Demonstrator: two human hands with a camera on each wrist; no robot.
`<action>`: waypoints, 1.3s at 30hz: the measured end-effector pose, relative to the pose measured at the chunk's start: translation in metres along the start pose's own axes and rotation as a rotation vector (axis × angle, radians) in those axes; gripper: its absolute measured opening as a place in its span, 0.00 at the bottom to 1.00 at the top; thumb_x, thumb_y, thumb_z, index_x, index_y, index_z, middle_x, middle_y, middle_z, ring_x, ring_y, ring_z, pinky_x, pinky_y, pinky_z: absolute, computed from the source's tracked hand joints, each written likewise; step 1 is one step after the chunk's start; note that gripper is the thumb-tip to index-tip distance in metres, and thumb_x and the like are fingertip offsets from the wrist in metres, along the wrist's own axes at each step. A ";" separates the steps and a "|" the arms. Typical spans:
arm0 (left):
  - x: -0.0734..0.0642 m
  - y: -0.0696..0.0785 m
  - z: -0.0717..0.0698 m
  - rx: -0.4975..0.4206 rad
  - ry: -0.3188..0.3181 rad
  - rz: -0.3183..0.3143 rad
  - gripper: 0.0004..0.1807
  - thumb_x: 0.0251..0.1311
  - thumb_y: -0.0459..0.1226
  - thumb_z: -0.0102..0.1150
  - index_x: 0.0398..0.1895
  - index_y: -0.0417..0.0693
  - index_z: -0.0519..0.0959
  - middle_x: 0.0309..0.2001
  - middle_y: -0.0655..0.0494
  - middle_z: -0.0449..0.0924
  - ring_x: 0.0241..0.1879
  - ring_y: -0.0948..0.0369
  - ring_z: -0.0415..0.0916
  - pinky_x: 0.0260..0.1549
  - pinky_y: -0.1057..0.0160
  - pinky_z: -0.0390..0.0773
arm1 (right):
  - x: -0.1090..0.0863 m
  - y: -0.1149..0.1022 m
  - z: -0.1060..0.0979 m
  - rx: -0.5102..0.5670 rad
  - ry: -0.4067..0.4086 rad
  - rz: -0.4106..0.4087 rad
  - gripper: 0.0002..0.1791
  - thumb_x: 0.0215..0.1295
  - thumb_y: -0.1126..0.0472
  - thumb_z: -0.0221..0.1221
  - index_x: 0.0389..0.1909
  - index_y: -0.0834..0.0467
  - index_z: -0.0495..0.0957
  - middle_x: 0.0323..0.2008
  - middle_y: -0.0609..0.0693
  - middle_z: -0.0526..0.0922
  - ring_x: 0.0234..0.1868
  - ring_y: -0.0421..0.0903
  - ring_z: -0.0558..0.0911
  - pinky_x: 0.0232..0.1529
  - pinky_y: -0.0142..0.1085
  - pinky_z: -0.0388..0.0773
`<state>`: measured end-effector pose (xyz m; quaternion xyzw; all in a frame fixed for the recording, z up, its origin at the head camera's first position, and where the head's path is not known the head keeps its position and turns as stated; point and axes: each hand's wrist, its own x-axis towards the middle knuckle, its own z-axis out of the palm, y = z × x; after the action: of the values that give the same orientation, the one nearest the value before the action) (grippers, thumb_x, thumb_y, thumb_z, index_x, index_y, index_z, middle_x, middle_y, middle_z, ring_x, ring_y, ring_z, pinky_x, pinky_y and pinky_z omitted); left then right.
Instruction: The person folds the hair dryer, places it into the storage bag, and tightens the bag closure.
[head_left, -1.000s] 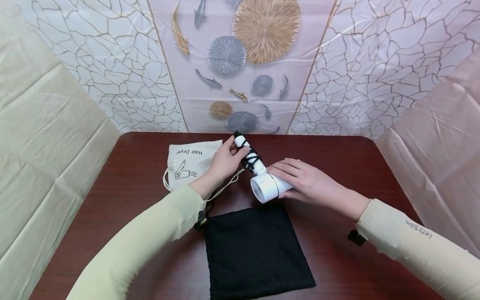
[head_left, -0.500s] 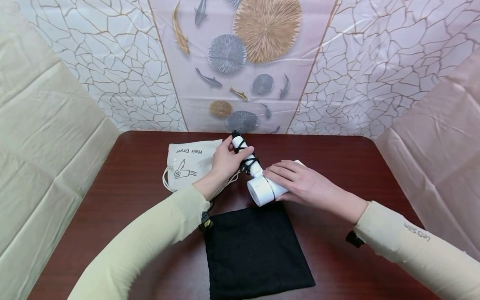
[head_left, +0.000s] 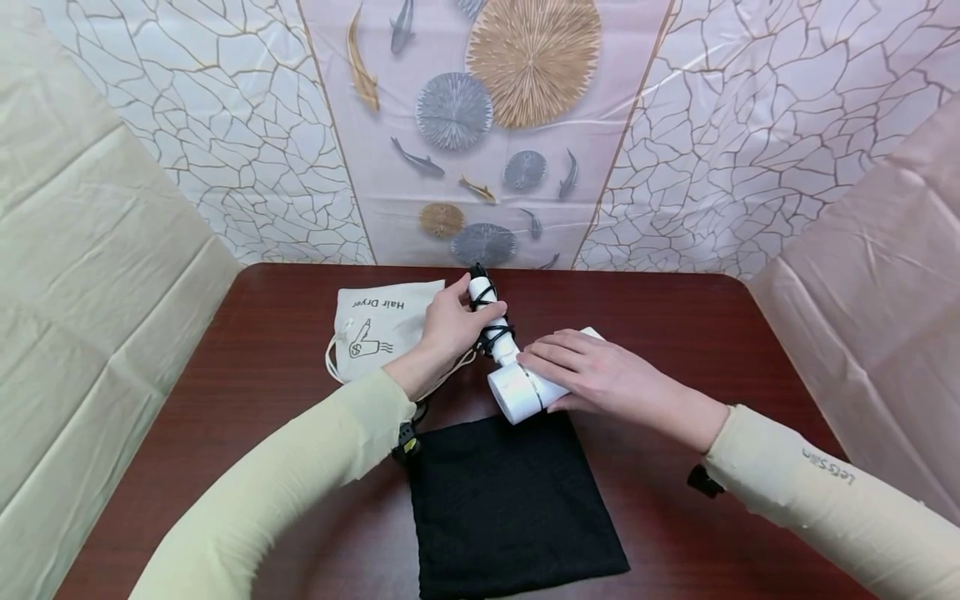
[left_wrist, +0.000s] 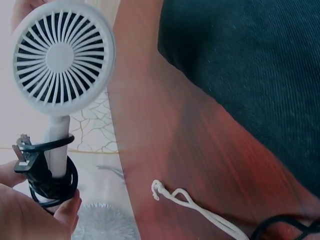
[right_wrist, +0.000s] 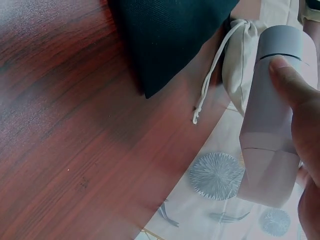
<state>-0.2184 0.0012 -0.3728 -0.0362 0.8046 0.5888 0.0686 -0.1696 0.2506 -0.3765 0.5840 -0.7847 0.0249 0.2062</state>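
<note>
A white hair dryer (head_left: pixel 517 392) is held between my two hands above the table, its handle pointing to the back. Around the handle is wound its black cord (head_left: pixel 497 336), and the plug (left_wrist: pixel 31 162) shows in the left wrist view. My left hand (head_left: pixel 453 321) grips the handle near its end, thumb across it. My right hand (head_left: pixel 596 367) holds the barrel from the right; in the right wrist view its thumb (right_wrist: pixel 289 75) lies along the barrel. The round slotted grille (left_wrist: pixel 60 57) faces the left wrist camera.
A cream drawstring pouch (head_left: pixel 386 321) printed "Hair Dryer" lies at the back left. In front of the dryer a black cloth bag (head_left: pixel 517 508) lies flat on the dark red table (head_left: pixel 697 333). Fabric walls (head_left: pixel 112 250) stand around the table.
Both hands have shifted the dryer's barrel slightly left and toward me. It has also turned a little, so the grille faces away from the head camera.
</note>
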 end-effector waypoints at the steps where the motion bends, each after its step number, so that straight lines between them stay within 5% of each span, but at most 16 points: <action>1: 0.000 0.000 -0.001 0.009 -0.010 0.000 0.48 0.68 0.43 0.73 0.86 0.50 0.58 0.75 0.46 0.73 0.71 0.51 0.76 0.62 0.55 0.81 | 0.000 -0.001 0.000 0.001 -0.003 0.001 0.43 0.58 0.47 0.76 0.70 0.64 0.75 0.63 0.58 0.83 0.63 0.56 0.81 0.65 0.50 0.78; 17: 0.010 -0.001 -0.010 0.032 -0.157 0.077 0.47 0.71 0.41 0.70 0.87 0.49 0.54 0.78 0.47 0.69 0.71 0.51 0.76 0.58 0.55 0.84 | 0.002 -0.005 0.001 -0.013 0.006 0.001 0.46 0.55 0.46 0.78 0.71 0.63 0.76 0.65 0.57 0.83 0.65 0.55 0.82 0.66 0.52 0.79; 24: 0.012 -0.002 -0.015 0.043 -0.218 0.129 0.46 0.71 0.40 0.69 0.86 0.50 0.55 0.73 0.46 0.75 0.68 0.52 0.78 0.58 0.56 0.84 | 0.004 -0.006 0.003 -0.035 0.024 -0.035 0.46 0.55 0.46 0.78 0.71 0.62 0.75 0.66 0.56 0.83 0.65 0.54 0.82 0.65 0.52 0.79; 31: 0.016 0.003 -0.016 0.330 -0.360 0.314 0.41 0.72 0.42 0.68 0.84 0.47 0.62 0.72 0.46 0.77 0.67 0.55 0.79 0.61 0.56 0.80 | 0.011 -0.005 0.010 -0.030 0.032 -0.118 0.43 0.56 0.49 0.79 0.71 0.62 0.76 0.67 0.58 0.82 0.68 0.53 0.81 0.67 0.50 0.78; 39: 0.018 0.004 -0.021 0.344 -0.415 0.286 0.41 0.73 0.43 0.68 0.84 0.48 0.61 0.74 0.47 0.75 0.70 0.55 0.77 0.62 0.57 0.80 | 0.010 -0.004 0.011 -0.010 0.017 -0.118 0.46 0.55 0.48 0.79 0.73 0.61 0.75 0.68 0.57 0.81 0.69 0.52 0.80 0.68 0.50 0.78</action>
<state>-0.2379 -0.0173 -0.3651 0.2109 0.8582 0.4424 0.1530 -0.1713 0.2369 -0.3837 0.6279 -0.7473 0.0137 0.2170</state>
